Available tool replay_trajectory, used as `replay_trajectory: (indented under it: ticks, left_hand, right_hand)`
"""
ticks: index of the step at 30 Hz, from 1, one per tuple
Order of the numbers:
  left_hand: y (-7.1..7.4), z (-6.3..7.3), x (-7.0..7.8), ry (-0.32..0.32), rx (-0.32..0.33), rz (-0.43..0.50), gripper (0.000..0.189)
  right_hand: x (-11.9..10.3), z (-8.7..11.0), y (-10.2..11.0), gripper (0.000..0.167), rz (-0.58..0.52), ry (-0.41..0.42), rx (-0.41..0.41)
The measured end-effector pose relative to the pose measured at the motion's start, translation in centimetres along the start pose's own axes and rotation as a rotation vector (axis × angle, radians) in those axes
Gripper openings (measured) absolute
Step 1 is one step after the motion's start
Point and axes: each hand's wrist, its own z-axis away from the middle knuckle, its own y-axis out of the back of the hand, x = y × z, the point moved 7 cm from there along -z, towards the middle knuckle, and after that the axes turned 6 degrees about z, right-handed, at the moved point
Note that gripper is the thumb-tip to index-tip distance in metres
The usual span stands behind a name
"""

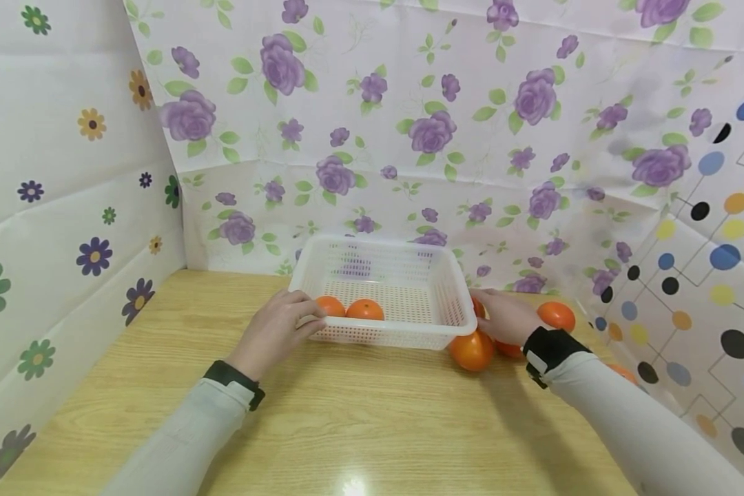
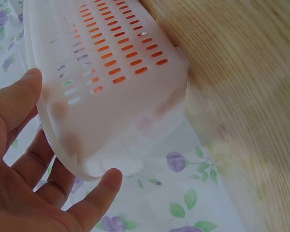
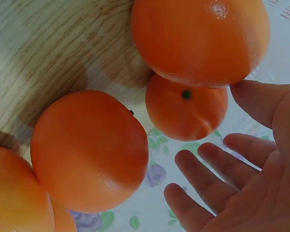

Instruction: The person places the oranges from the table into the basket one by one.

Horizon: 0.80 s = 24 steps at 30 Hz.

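A white perforated plastic basket (image 1: 372, 335) stands on the table, and two oranges (image 1: 365, 310) lie inside along its front wall. At the basket's front left corner my left hand (image 1: 277, 332) holds the rim; its fingertips show faintly through the translucent wall in the left wrist view. My right hand (image 1: 510, 317) is just right of the basket with its fingers spread. In the right wrist view its thumb touches the edge of a large orange (image 3: 202, 38). Its other fingers extend beside a smaller orange (image 3: 186, 108) with a green stem spot, partly hidden behind the large one.
Further right on the wooden table (image 1: 347, 413) lie more oranges, one near the back (image 1: 556, 315) and another partly hidden by the right sleeve (image 1: 622, 373). A flowered sheet (image 1: 372, 138) hangs behind the basket; patterned sheets rise on both sides.
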Motion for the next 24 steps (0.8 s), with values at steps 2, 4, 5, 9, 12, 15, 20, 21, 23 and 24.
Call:
replay_trajectory:
  ticks: [2,4,5,9,12,15,20,21,23,24]
  left_hand:
    - [0.0,0.0,0.0,0.0,0.003,0.001,0.013]
    - [0.1,0.1,0.0,0.002,0.006,0.003,0.013]
    - [0.1,0.1,0.0,0.002,0.007,0.004,0.013]
    - [0.0,0.2,0.0,0.004,0.007,0.002,0.013]
    - [0.0,0.1,0.0,0.003,0.007,0.004,0.013]
    - [0.1,0.1,0.0,0.002,0.01,0.004,0.013]
    - [0.1,0.1,0.0,-0.004,0.012,-0.004,0.013]
    - [0.1,0.1,0.1,-0.007,0.013,-0.006,0.013]
    - [0.1,0.0,0.1,-0.005,0.011,-0.006,0.013]
    - [0.1,0.0,0.2,-0.005,0.011,-0.004,0.013]
  right_hand:
    - [-0.2,0.1,0.1,0.063,-0.023,0.008,-0.004]
    - [-0.6,0.3,0.5,0.058,-0.058,0.018,-0.005]
    - [-0.9,0.5,0.7,0.056,-0.089,0.018,-0.01]
    - [-1.6,0.8,1.2,0.051,-0.169,0.007,-0.025]
    - [-1.7,0.5,1.1,0.05,-0.135,-0.007,-0.028]
    - [-1.6,-0.2,0.7,0.054,-0.056,-0.018,-0.023]
    - [-1.3,-1.1,0.2,0.056,-0.011,-0.055,-0.045]
    - [-1.2,-1.2,0.1,0.054,-0.011,-0.063,-0.053]
    - [-1.0,-1.3,-0.1,0.053,-0.015,-0.074,-0.067]
    - [-0.9,-1.4,-0.2,0.053,-0.016,-0.076,-0.069]
